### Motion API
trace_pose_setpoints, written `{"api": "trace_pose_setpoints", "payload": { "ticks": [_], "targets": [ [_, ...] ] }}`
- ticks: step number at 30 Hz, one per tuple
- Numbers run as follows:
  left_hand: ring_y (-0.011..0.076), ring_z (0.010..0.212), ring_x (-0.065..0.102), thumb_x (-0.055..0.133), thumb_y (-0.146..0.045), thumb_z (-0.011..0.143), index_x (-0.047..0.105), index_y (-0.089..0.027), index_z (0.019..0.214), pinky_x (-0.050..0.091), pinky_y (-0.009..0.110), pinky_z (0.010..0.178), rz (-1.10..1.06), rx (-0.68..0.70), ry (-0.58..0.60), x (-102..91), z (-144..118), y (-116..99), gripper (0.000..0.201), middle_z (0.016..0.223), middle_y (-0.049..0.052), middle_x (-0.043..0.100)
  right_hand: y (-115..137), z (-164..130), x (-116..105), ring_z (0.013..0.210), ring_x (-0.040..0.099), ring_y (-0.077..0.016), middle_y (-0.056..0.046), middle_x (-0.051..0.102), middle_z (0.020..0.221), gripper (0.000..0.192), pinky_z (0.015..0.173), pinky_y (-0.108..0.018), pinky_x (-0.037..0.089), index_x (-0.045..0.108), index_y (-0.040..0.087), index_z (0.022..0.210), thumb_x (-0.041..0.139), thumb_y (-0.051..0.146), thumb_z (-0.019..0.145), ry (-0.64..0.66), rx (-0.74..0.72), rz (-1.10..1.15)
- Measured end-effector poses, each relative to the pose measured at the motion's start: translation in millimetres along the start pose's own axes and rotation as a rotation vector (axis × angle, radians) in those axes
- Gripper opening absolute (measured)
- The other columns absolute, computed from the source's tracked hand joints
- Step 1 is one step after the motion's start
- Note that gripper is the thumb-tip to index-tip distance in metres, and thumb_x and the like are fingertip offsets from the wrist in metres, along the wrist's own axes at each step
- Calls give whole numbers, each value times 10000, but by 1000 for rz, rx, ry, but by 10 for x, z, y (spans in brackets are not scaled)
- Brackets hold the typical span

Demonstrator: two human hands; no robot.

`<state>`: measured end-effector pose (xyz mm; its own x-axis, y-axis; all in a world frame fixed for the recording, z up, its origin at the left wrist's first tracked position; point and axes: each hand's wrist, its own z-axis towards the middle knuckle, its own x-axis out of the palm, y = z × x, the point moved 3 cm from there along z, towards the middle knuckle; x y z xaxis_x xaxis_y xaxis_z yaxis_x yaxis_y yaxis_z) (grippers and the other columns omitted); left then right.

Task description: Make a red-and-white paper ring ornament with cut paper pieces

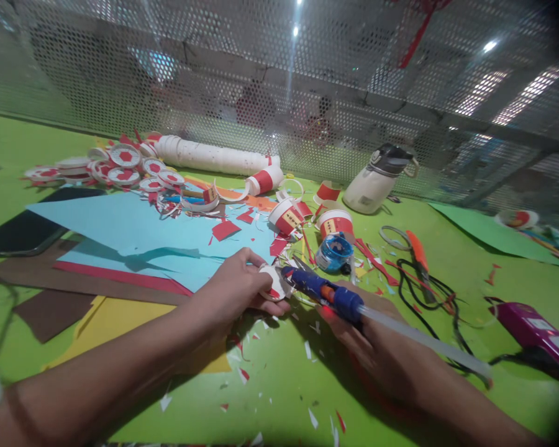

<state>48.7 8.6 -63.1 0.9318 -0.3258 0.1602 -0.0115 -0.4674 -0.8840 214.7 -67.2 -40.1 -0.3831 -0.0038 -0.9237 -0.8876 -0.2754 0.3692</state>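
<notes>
My left hand point(242, 282) pinches a small white paper disc point(274, 284) with red on it, cut from a cup by its look. In my right hand point(363, 329) is a blue hot glue gun point(323, 293), a long clear glue stick point(419, 341) running out of its back. The gun's nozzle points left at the disc's edge; whether it touches cannot be made out. Just beyond the hands stand a blue tape roll point(335, 253) and cut red-and-white paper cups point(334, 225). Scissor blades point(302, 264) show partly behind the gun.
Light blue paper sheets point(135, 230) cover the left, near a dark tablet-like slab point(28, 223). Behind are finished-looking discs point(123, 156) and a stack of white cups point(214, 154). A pitcher point(375, 180), orange-handled cutter point(418, 253), black cord point(407, 292) and purple box point(538, 335) lie right.
</notes>
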Motion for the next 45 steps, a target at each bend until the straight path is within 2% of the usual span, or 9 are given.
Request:
{"api": "trace_pose_setpoints", "payload": {
  "ticks": [14, 18, 31, 34, 40, 45],
  "targets": [
    [223, 561, 674, 511, -13, 643, 374, -181, 878, 544, 305, 526, -21, -25, 4, 14, -25, -33, 320, 619, 41, 636, -5, -16, -6, 726, 570, -171, -68, 633, 885, 186, 645, -294, 484, 545, 188, 914, 376, 267, 918, -43, -54, -11],
    [200, 540, 665, 519, -18, 645, 379, -181, 868, 539, 288, 520, -10, -16, 5, 3, -16, -23, 310, 640, 46, 647, 10, -17, -16, 697, 563, -170, -64, 627, 856, 192, 631, -298, 480, 543, 184, 888, 375, 274, 918, -31, -25, -1],
    [215, 552, 673, 515, -18, 640, 376, -184, 859, 546, 294, 527, -14, -2, 7, 9, -19, -11, 308, 606, 60, 661, 12, -1, -4, 744, 588, -197, -85, 639, 908, 205, 662, -334, 496, 554, 190, 924, 370, 280, 913, -14, -22, -17],
    [214, 555, 674, 516, -23, 649, 375, -182, 861, 548, 295, 535, -11, 7, 11, 5, -16, -11, 301, 624, 70, 668, 19, -6, -11, 713, 592, -194, -78, 645, 881, 220, 633, -331, 498, 561, 196, 920, 362, 290, 918, -28, -16, -26],
    [224, 567, 678, 517, -26, 643, 381, -178, 879, 554, 307, 547, 14, -2, 1, 1, -11, -16, 312, 621, 69, 665, 62, -4, -24, 785, 611, -189, -66, 655, 928, 197, 681, -313, 509, 562, 216, 952, 373, 262, 922, -33, -71, 3],
    [225, 571, 678, 526, -35, 641, 385, -184, 874, 555, 308, 538, 9, 4, -2, 0, -9, -16, 310, 629, 58, 657, 45, -1, -19, 743, 615, -186, -56, 665, 883, 197, 649, -300, 504, 571, 217, 921, 384, 277, 917, -32, -47, -11]
  ]
}}
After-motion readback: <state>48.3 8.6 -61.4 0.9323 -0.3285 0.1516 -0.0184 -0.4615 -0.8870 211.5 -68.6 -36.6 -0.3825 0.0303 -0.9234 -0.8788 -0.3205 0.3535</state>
